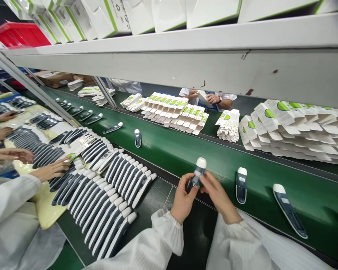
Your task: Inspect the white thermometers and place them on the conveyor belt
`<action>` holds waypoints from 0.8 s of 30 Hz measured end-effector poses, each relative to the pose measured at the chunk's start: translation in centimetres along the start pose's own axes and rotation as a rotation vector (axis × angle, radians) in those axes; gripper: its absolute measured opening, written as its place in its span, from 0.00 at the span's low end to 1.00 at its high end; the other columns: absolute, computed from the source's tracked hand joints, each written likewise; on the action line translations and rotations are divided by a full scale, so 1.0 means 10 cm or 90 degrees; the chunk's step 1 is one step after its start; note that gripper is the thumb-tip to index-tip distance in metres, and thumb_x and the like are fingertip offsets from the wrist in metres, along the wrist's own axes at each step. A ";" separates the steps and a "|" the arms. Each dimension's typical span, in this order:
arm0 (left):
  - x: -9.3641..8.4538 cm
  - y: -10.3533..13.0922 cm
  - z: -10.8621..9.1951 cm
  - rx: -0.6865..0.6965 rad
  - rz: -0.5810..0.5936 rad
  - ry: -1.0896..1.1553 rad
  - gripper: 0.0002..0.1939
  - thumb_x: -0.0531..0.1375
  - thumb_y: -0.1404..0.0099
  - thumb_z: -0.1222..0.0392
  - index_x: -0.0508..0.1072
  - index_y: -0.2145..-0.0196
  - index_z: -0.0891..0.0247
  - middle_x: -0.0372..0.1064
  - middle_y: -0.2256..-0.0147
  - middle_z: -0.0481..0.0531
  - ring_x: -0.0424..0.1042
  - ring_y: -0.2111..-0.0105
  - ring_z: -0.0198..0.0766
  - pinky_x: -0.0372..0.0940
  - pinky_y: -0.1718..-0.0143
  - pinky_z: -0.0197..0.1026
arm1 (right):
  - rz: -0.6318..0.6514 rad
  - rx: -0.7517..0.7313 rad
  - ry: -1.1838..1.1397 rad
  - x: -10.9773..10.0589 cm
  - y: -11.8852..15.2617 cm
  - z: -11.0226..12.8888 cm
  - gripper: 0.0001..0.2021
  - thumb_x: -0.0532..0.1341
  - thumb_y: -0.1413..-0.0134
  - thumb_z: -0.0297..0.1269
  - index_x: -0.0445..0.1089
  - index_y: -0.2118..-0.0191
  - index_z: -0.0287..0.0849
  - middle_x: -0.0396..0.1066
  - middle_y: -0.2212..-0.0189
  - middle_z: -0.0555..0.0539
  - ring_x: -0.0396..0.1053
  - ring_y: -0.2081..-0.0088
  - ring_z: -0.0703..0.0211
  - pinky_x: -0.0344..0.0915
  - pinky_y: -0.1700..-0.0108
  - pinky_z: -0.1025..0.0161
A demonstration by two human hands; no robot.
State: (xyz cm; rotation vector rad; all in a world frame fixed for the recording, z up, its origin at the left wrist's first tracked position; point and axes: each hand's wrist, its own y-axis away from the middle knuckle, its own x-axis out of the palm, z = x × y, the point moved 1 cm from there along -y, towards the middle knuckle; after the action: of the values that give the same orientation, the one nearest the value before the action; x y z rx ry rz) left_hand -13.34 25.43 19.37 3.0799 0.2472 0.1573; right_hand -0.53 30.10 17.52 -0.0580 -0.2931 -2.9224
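Note:
My left hand (pixel 182 198) and my right hand (pixel 218 195) together hold one slim dark blue device with a white cap (pixel 197 173), upright, just above the near edge of the green conveyor belt (pixel 186 150). Both hands grip its lower body with the fingertips. Rows of the same devices (pixel 109 198) lie side by side on the bench to my left. More single devices (pixel 241 184) rest on the belt to my right.
A co-worker's hands (pixel 49 170) in white sleeves touch devices at the left. Across the belt another person's hands (pixel 211 98) hold a box. White and green cartons (pixel 174 110) stand beyond the belt. A white shelf (pixel 214 56) hangs overhead.

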 end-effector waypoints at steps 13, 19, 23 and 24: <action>-1.53 -0.03 0.40 0.055 -0.237 -0.790 0.20 0.52 0.40 0.69 0.69 0.51 0.65 0.61 0.45 0.66 0.57 0.45 0.59 0.51 0.48 0.63 | -0.087 0.022 0.126 -0.09 -0.37 -0.15 0.25 0.54 0.52 0.57 0.64 0.53 0.46 0.72 0.65 0.47 0.69 0.67 0.54 0.65 0.68 0.60; -1.40 0.03 0.34 -0.008 -0.151 -0.539 0.15 0.55 0.43 0.69 0.72 0.58 0.62 0.68 0.54 0.60 0.59 0.46 0.53 0.48 0.43 0.59 | -0.245 0.067 0.341 -0.52 -0.62 -0.41 0.22 0.53 0.50 0.45 0.64 0.51 0.39 0.68 0.56 0.37 0.61 0.48 0.41 0.57 0.49 0.47; -1.18 0.09 0.16 -0.066 -0.072 -0.260 0.20 0.53 0.38 0.58 0.64 0.48 0.61 0.67 0.51 0.57 0.64 0.50 0.46 0.63 0.53 0.46 | -0.300 0.081 0.446 -0.74 -0.50 -0.48 0.21 0.52 0.50 0.42 0.67 0.54 0.34 0.63 0.53 0.30 0.50 0.41 0.37 0.51 0.44 0.43; -1.11 0.12 0.10 -0.087 -0.040 -0.190 0.21 0.50 0.36 0.55 0.63 0.46 0.61 0.68 0.52 0.58 0.67 0.54 0.44 0.66 0.60 0.43 | -0.316 0.076 0.460 -0.76 -0.46 -0.47 0.22 0.52 0.50 0.42 0.66 0.52 0.33 0.61 0.51 0.29 0.50 0.41 0.36 0.51 0.44 0.42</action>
State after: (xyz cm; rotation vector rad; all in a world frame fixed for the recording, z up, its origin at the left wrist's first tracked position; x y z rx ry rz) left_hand -23.91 22.44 17.37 2.9034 0.3039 -0.2751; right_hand 5.87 35.10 11.53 1.2107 -0.3932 -3.1121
